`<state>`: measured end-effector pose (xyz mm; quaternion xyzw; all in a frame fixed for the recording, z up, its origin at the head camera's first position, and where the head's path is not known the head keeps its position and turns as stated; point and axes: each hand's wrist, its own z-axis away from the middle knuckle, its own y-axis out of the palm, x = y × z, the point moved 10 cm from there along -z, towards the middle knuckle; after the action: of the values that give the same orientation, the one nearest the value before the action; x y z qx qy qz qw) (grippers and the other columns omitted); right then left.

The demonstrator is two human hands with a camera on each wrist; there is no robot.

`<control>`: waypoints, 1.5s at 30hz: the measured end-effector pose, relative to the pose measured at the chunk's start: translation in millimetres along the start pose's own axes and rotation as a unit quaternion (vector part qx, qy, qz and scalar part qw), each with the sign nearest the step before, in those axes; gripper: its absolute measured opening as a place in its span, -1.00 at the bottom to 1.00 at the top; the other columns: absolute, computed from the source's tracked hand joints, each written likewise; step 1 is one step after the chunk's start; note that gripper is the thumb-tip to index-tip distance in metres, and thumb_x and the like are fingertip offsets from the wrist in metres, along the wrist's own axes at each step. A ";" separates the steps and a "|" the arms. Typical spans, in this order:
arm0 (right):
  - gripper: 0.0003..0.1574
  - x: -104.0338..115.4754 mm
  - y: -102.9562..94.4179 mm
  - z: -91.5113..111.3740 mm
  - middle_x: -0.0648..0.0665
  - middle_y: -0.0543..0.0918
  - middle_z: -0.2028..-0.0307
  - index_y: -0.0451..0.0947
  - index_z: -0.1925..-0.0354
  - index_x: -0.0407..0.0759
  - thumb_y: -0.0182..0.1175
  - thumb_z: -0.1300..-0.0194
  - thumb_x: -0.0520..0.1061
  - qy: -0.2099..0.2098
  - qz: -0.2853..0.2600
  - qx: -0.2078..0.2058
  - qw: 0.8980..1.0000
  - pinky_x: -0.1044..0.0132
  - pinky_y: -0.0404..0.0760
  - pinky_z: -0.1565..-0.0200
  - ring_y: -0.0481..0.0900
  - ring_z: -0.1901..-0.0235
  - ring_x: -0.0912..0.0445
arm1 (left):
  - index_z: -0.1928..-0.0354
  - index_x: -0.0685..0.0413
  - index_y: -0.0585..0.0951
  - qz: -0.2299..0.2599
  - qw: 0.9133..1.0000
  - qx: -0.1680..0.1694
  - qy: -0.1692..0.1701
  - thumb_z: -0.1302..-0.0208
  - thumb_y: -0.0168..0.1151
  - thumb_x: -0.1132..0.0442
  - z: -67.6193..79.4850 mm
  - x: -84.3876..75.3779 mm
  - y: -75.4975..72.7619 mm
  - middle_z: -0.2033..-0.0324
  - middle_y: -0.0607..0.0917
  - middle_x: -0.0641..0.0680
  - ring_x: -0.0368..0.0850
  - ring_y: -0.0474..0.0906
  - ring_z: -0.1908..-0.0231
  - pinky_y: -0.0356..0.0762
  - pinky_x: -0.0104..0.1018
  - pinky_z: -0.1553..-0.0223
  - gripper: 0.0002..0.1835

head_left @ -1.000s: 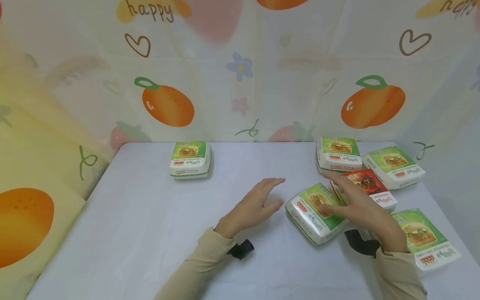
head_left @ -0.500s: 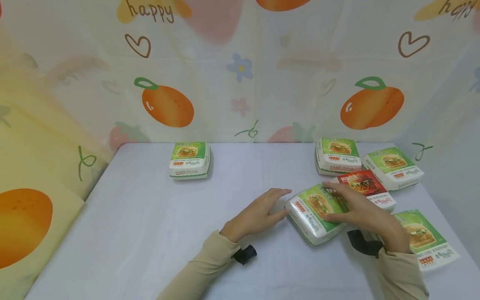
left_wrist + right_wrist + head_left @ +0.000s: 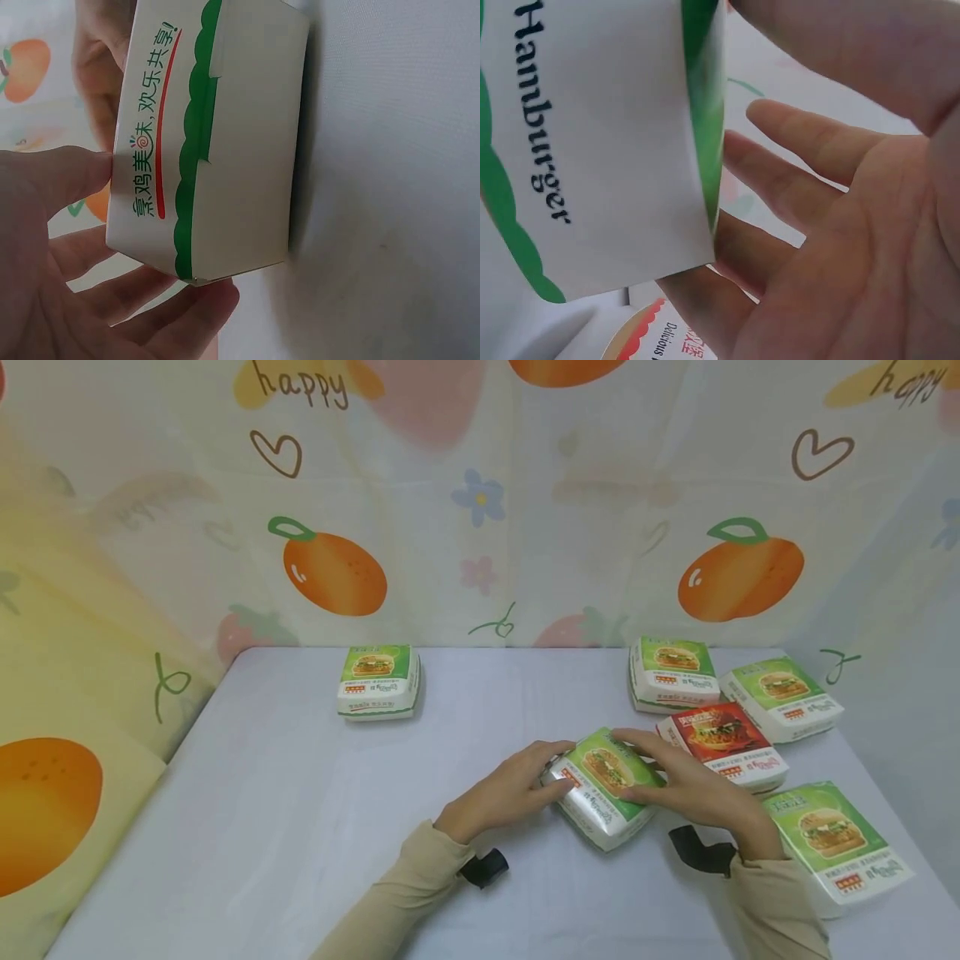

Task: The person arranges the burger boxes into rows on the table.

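Both arms reach forward from the lower edge of the head view, in beige sleeves, each with a dark strap at the wrist. The left hand [image 3: 504,791] lies to the left of the green burger box [image 3: 602,785], palm turned toward it, its thumb and fingertips touching the box's left side and near corner. In the left wrist view the thumb presses the box's side wall and the fingers cup under its lower corner. The right hand [image 3: 693,787] rests on the right of the box, its fingers spread straight across the lid. Its palm faces the box's right wall.
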<state>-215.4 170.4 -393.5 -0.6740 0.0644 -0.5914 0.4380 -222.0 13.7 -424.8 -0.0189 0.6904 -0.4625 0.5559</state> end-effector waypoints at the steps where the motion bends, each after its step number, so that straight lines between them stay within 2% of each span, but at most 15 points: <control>1: -0.08 -0.1 0.0 -0.4 -0.37 0.32 -0.40 0.20 -0.44 -0.24 0.34 -0.27 0.01 0.001 0.001 -0.002 1.000 -0.36 0.35 -0.25 0.33 -0.34 -0.36 | -0.46 -0.02 0.28 -0.002 1.000 0.001 -0.002 -0.47 0.09 -0.01 0.2 0.8 0.0 -0.37 0.44 0.05 -0.15 0.38 -0.32 0.41 -0.19 -0.33 -0.40; 11: -0.16 -6.3 1.7 -6.9 -0.39 0.39 -0.35 0.26 -0.40 -0.27 0.28 -0.33 0.06 0.033 0.010 -0.037 0.999 -0.31 0.40 -0.24 0.37 -0.30 -0.33 | -0.46 0.01 0.28 -0.008 0.999 -0.014 -0.029 -0.47 0.08 -0.02 2.1 11.1 -9.3 -0.38 0.42 0.07 -0.11 0.42 -0.25 0.45 -0.14 -0.29 -0.39; 16: -0.13 -12.4 3.7 -10.6 -0.40 0.37 -0.36 0.24 -0.43 -0.25 0.23 -0.35 0.16 0.067 0.027 -0.042 0.997 -0.33 0.39 -0.25 0.34 -0.32 -0.32 | -0.46 0.08 0.27 -0.014 0.999 -0.018 -0.026 -0.49 0.06 0.01 3.0 12.1 -13.5 -0.39 0.41 0.12 -0.04 0.36 -0.36 0.38 -0.09 -0.37 -0.39; 20: -0.12 -17.6 4.2 -12.0 -0.39 0.38 -0.36 0.23 -0.42 -0.29 0.20 -0.37 0.19 0.087 0.028 -0.044 0.995 -0.26 0.45 -0.23 0.38 -0.30 -0.29 | -0.46 0.10 0.26 -0.018 0.999 -0.019 -0.026 -0.49 0.06 0.01 2.9 13.6 -14.3 -0.40 0.39 0.14 0.00 0.30 -0.42 0.32 -0.06 -0.42 -0.39; 27: -0.08 -20.7 6.9 -13.4 -0.35 0.40 -0.35 0.22 -0.43 -0.28 0.21 -0.36 0.21 0.090 0.015 -0.035 0.995 -0.18 0.51 -0.18 0.45 -0.23 -0.19 | -0.46 0.10 0.26 -0.021 0.999 -0.013 -0.041 -0.48 0.07 -0.02 4.2 17.5 -16.8 -0.41 0.38 0.14 0.01 0.30 -0.41 0.32 -0.05 -0.41 -0.37; 33: 0.08 -20.2 12.3 -12.2 -0.36 0.30 -0.42 0.13 -0.49 -0.20 0.35 -0.22 0.22 0.084 -0.005 -0.006 0.996 -0.24 0.45 -0.23 0.38 -0.29 -0.27 | -0.45 0.08 0.27 -0.017 0.998 -0.001 -0.060 -0.46 0.11 0.02 8.7 18.5 -23.5 -0.35 0.45 0.12 -0.07 0.41 -0.28 0.40 -0.07 -0.35 -0.38; 37: 0.11 -19.8 15.1 -12.7 -0.36 0.26 -0.44 0.11 -0.50 -0.18 0.37 -0.20 0.20 0.079 -0.017 0.004 0.997 -0.27 0.42 -0.25 0.35 -0.32 -0.33 | -0.45 0.07 0.28 -0.010 0.997 0.009 -0.072 -0.44 0.14 0.04 11.2 19.2 -25.5 -0.32 0.47 0.10 -0.11 0.43 -0.22 0.43 -0.09 -0.32 -0.38; 45: 0.06 -22.2 15.6 -16.0 -0.37 0.23 -0.45 0.12 -0.49 -0.21 0.34 -0.24 0.18 0.081 -0.027 -0.018 0.996 -0.28 0.42 -0.26 0.31 -0.34 -0.40 | -0.45 0.13 0.26 -0.013 0.996 0.013 -0.088 -0.43 0.18 0.06 14.1 19.9 -30.2 -0.30 0.49 0.15 -0.05 0.46 -0.17 0.46 -0.07 -0.28 -0.35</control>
<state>-228.8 166.2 -421.7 -0.6335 0.0923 -0.6540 0.4030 -233.3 -23.0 -419.1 -0.0619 0.6326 -0.4751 0.6085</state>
